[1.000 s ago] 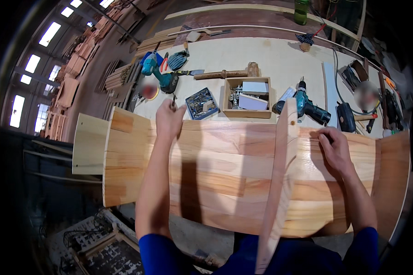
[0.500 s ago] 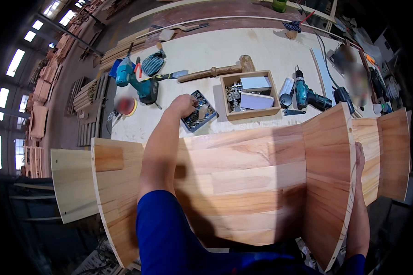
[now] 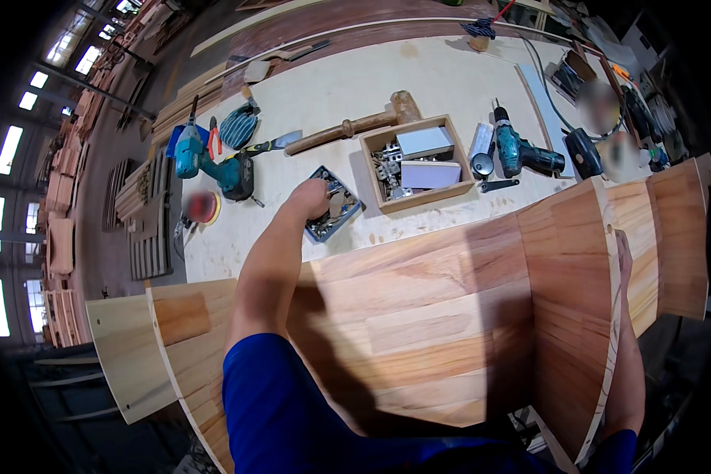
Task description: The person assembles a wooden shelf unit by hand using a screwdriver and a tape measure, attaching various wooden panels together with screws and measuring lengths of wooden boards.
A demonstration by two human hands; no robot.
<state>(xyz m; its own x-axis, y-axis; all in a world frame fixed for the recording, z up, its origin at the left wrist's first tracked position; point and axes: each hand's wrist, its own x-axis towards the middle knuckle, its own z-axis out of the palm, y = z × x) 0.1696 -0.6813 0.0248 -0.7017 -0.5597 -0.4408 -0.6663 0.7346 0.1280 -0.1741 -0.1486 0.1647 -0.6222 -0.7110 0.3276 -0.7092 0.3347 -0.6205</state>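
My left hand [image 3: 311, 199] reaches into a small dark tray [image 3: 341, 224] of metal fittings and screws, its fingers curled down among the pieces. What the fingertips pinch is hidden. My right hand [image 3: 625, 257] grips the outer side of an upright wooden side panel [image 3: 573, 304]; the panel's edge hides part of the fingers. This panel joins a wide wooden board [image 3: 419, 316] made of glued strips, in front of me. Another upright panel [image 3: 193, 347] stands at its left end.
Beyond the tray lie a wooden box [image 3: 426, 204] of hinges, a mallet [image 3: 347, 126], a cordless drill [image 3: 521, 150] and a second teal power tool [image 3: 213, 170]. A sander with a red-and-yellow rim [image 3: 205, 207] sits at the table's left edge. Stacked timber [image 3: 146, 186] stands left.
The view has shifted, so the table things sit further left and the panels have tilted slightly. My left hand stays in the tray, and my right hand stays at the right panel.
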